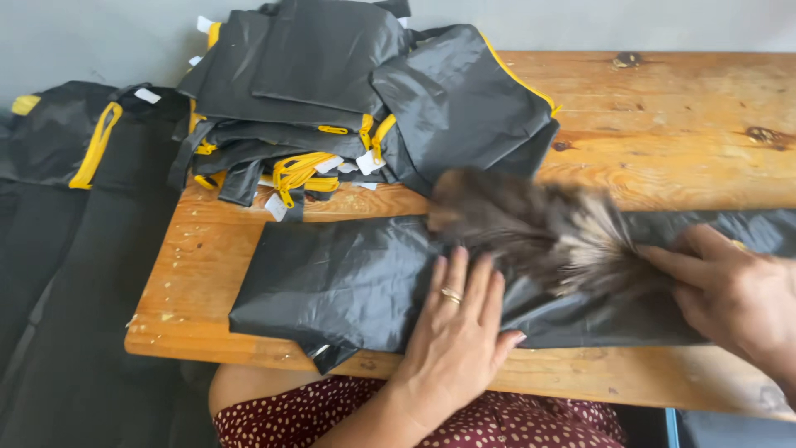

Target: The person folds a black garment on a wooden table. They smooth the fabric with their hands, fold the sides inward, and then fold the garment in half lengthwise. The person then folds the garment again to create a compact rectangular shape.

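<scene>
A long black fabric piece [348, 282] lies flat across the wooden table [663, 124], near its front edge. The left hand [456, 332] presses on the fabric, fingers spread flat, closed on nothing. The right hand [730, 294] grips the base of a feather duster [539, 228], blurred over the fabric. The cloth looks thin, light and slippery; it would likely slide unless pinned flat or pinched at an edge. Behind it sits a pile of black bags with yellow trim [348, 91]; more hang left of the table, against a grey wall.
</scene>
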